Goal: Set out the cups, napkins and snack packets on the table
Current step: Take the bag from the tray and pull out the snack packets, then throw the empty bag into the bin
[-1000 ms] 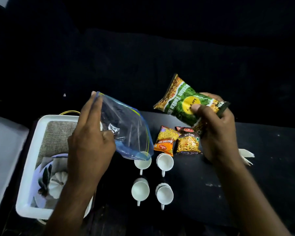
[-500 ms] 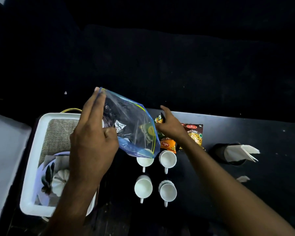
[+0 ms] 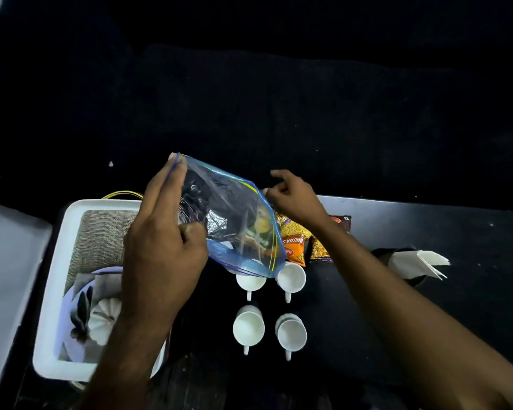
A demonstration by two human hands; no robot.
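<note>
My left hand (image 3: 163, 244) grips a clear blue-edged zip bag (image 3: 234, 214) above the dark table (image 3: 444, 229). My right hand (image 3: 296, 196) hovers at the bag's right corner, fingers apart, thumb touching its edge. Through the bag a green snack packet (image 3: 259, 229) shows, lying on the table. Beside it lie an orange packet (image 3: 293, 244) and a red-topped mixture packet (image 3: 319, 251), partly under my right wrist. Several white cups (image 3: 248, 328) stand in a square in front of the packets. White napkins (image 3: 412, 261) stick out of a dark holder at the right.
A white tub (image 3: 49, 306) sits left of the cups, holding a burlap cloth (image 3: 101, 238) and a plate with a white pumpkin ornament (image 3: 104, 318). A pale surface (image 3: 6, 261) lies at the far left. Beyond the table is dark fabric.
My right hand laid the green packet down behind the bag, beside the other packets, let it go and rose to the bag's corner. The left hand kept holding the bag.
</note>
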